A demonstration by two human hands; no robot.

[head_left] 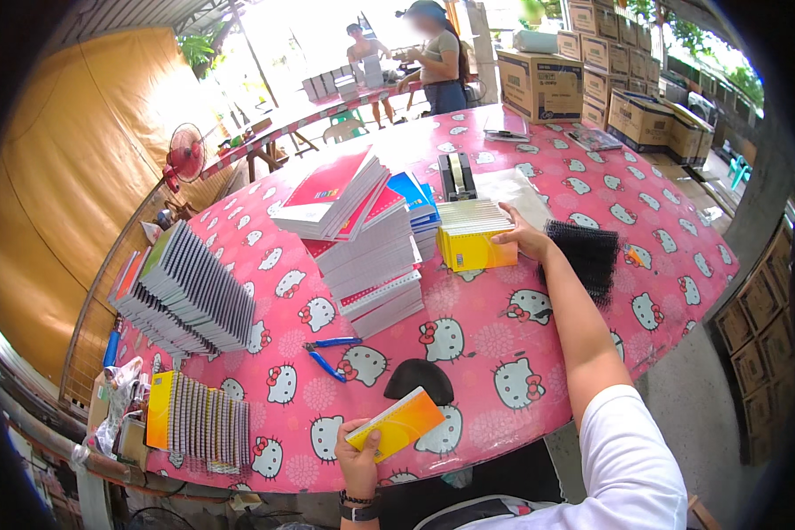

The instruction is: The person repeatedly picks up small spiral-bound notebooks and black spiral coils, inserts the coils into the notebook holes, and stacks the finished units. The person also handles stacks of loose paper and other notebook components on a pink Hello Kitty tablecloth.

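Observation:
Near the front edge of the table, my left hand (358, 459) is closed on a small yellow-orange notepad (397, 424), holding it tilted with the thumb on its cover. No wire coil can be made out on its edge. Farther off, my right hand (525, 237) grips the right end of a row of yellow notepads (479, 249), thumb at the front and fingers behind. To the right of that row lies a bundle of black spiral binding coils (583, 261). Blue-handled pliers (331, 343) and a black half-round piece (419, 380) lie between my left hand and the tall stack.
A tall stack of unbound notebooks (367, 256) stands mid-table, with blue-covered ones (412, 201) and a tape dispenser (456, 177) behind. Spiral-bound notebooks (190, 287) and bound yellow notepads (205, 420) fill the left side. Cartons (541, 87) stand far right; two people (437, 62) are beyond.

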